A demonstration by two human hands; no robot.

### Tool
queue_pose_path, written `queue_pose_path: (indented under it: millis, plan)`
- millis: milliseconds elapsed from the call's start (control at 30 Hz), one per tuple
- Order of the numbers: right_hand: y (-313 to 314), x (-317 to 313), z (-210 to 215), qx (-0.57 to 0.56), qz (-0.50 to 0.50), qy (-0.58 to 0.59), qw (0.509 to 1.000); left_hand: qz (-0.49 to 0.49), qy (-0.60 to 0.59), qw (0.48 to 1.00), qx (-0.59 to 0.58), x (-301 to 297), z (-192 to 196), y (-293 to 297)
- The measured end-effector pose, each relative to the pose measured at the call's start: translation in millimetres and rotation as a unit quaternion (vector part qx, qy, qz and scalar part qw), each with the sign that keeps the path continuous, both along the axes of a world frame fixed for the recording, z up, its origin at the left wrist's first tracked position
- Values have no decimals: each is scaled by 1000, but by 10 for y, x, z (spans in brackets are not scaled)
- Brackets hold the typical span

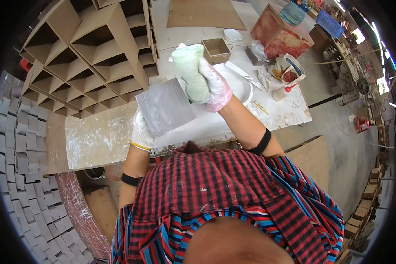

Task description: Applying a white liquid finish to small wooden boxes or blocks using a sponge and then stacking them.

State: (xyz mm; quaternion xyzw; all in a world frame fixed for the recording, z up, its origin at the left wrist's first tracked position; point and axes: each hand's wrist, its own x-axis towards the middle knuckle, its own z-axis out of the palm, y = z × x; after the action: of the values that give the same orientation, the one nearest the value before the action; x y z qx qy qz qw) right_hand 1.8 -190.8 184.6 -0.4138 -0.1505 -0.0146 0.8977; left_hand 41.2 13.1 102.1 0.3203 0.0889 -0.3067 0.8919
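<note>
My left hand point(141, 130), in a white knit glove with a yellow cuff, grips a square grey box point(166, 106) by its left side. Only one flat, smeared face of the box shows, so its depth is hidden. My right hand point(216, 86), in a white and pink glove, is closed around a thick pale green sponge point(190, 72). The sponge is held up just above and to the right of the box, its lower end close to the box's edge. Whether the two touch, I cannot tell.
Brown open boxes point(97, 39) are stacked high at the left of the table point(97, 136). Beyond my right hand are a small brown box point(216, 50), a white basin point(242, 88) with a scraper point(244, 75) across it, and a squeeze bottle point(280, 93). Grey boxes point(31, 176) fill the far left.
</note>
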Motion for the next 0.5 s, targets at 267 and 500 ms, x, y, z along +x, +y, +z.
queue_pose_path:
  millis: [267,500]
  plan:
    - [75,-67,13,-394,-12,-235,889,-52,-26,997,-43,-3,73,48]
    - [430,152,-43,-577,26,-346,740,-110,-324,916,211,86,-336,311]
